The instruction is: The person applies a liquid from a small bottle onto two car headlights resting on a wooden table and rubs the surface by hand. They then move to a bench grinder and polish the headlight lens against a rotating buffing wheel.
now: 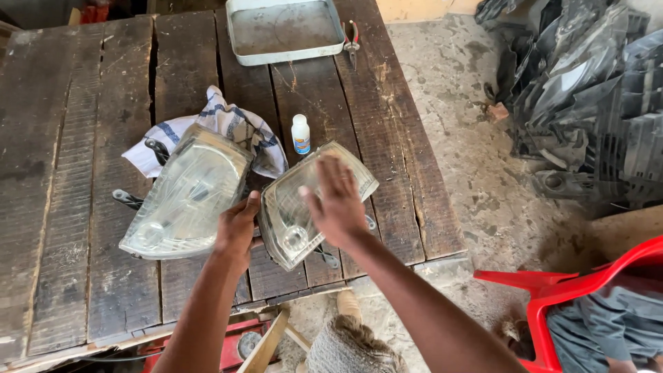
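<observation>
The left hand [237, 229] grips the near headlight's [304, 207] edge. The right hand [338, 200] lies flat, open, rubbing its lens; more rubbing seems needed.

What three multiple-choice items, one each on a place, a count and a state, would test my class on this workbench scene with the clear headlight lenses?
1. Where does the small white plastic bottle stand?
A. on the wooden plank table
B. in the grey metal tray
C. on the red plastic chair

2. How many clear headlight units lie on the table?
A. one
B. two
C. four

3. How is the right hand?
A. clenched in a fist
B. flat, open on the smaller headlight
C. gripping pliers

Answers: 1 A, it stands on planks behind the headlights. 2 B, the larger headlight and the smaller. 3 B, fingers spread on its lens while the left hand grips its edge.
</observation>
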